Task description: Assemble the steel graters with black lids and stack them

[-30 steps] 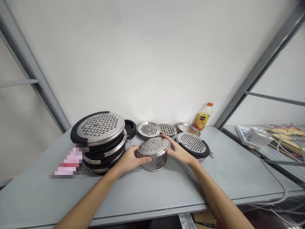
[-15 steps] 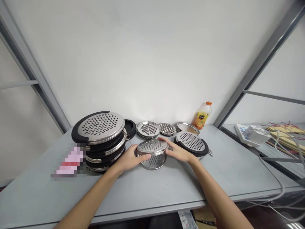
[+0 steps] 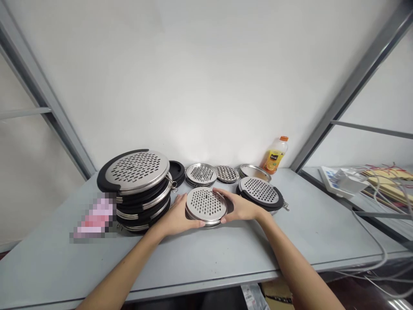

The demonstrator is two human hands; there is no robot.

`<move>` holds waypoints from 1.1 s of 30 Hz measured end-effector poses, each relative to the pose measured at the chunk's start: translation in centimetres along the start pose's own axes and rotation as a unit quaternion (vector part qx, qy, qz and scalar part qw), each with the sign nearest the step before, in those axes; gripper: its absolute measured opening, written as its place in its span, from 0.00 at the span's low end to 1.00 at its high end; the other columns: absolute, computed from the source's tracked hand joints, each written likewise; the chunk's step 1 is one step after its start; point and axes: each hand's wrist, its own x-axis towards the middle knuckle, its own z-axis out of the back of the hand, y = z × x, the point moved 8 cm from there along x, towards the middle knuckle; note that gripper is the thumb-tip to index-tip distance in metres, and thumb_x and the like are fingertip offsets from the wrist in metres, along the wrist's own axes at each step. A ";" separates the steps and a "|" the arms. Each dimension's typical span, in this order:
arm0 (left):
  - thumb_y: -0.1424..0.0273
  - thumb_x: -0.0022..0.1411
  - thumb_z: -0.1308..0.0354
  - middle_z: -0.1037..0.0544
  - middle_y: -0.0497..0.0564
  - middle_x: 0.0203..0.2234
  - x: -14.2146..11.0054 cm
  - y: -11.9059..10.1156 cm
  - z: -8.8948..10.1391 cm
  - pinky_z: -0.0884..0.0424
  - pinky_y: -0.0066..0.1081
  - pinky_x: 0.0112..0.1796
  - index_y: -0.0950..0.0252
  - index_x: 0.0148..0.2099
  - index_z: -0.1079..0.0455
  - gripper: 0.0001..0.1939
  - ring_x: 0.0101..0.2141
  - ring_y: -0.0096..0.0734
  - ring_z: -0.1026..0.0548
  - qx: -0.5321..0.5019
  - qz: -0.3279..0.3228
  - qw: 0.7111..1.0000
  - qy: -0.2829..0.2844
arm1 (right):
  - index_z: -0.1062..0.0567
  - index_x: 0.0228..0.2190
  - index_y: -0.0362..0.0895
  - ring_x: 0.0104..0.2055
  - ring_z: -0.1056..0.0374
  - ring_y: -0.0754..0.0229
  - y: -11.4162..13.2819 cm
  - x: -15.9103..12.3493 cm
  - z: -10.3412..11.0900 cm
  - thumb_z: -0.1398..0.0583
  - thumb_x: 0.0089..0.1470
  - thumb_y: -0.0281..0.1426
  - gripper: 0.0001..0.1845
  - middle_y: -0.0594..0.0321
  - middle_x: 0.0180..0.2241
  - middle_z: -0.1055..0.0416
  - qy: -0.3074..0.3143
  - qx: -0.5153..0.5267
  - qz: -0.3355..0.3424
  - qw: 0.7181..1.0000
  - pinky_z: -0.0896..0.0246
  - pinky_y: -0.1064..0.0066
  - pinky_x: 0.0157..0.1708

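Between my two hands is a round steel grater plate (image 3: 207,204) with rows of slots, lying on at least one more metal disc. My left hand (image 3: 179,217) grips its left edge, thumb along the near rim. At the opposite edge my right hand (image 3: 241,207) closes on the rim, its fingers reaching over the far side. Left of my hands stands a tall stack of graters with black rims (image 3: 137,172). To the right lies another black-rimmed grater (image 3: 260,193) with a metal clasp.
Along the wall are a black ring (image 3: 176,172), slotted grater discs (image 3: 201,174), a coarse grater disc (image 3: 227,174) and plain metal rings (image 3: 255,173). A juice bottle (image 3: 274,157) stands behind them. A power strip (image 3: 335,183) and cables lie on the right. The grey table's (image 3: 206,267) front edge is near me.
The upper grater plate, tilted above the lower disc before, now lies flat over it and covers it. Both hands have come down slightly with it.
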 end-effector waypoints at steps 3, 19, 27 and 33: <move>0.61 0.40 0.29 0.31 0.58 0.47 -0.2 0.3 -0.9 0.39 0.48 0.53 0.63 0.55 0.36 0.39 0.54 0.54 0.36 0.112 0.019 0.993 0.035 | 0.45 0.63 0.46 0.62 0.46 0.42 -0.1 0.1 -0.3 0.27 0.30 0.41 0.60 0.50 0.63 0.45 0.002 -0.005 0.002 1.000 0.55 0.47 0.63; 0.42 0.58 0.51 0.60 0.63 0.67 -0.9 1.6 -3.3 0.66 0.52 0.61 0.67 0.68 0.58 0.47 0.65 0.53 0.68 0.320 -0.041 0.944 0.071 | 0.48 0.64 0.47 0.68 0.68 0.42 1.2 0.4 -1.7 0.36 0.47 0.47 0.48 0.52 0.67 0.61 -0.015 -0.081 0.028 0.996 0.68 0.42 0.63; 0.42 0.58 0.52 0.58 0.65 0.67 -0.9 1.4 -3.5 0.64 0.51 0.61 0.69 0.68 0.56 0.47 0.66 0.52 0.65 0.319 -0.053 0.943 0.075 | 0.46 0.63 0.43 0.68 0.64 0.40 1.1 1.3 -3.9 0.42 0.52 0.51 0.44 0.50 0.66 0.56 -0.051 -0.177 0.055 0.981 0.62 0.44 0.63; 0.42 0.53 0.45 0.61 0.65 0.67 -0.9 1.9 -3.7 0.65 0.53 0.61 0.69 0.68 0.57 0.52 0.65 0.54 0.67 0.313 -0.049 0.946 0.075 | 0.46 0.63 0.45 0.68 0.62 0.41 0.9 1.3 -4.0 0.43 0.54 0.50 0.42 0.53 0.66 0.55 -0.070 -0.190 0.059 0.977 0.61 0.44 0.63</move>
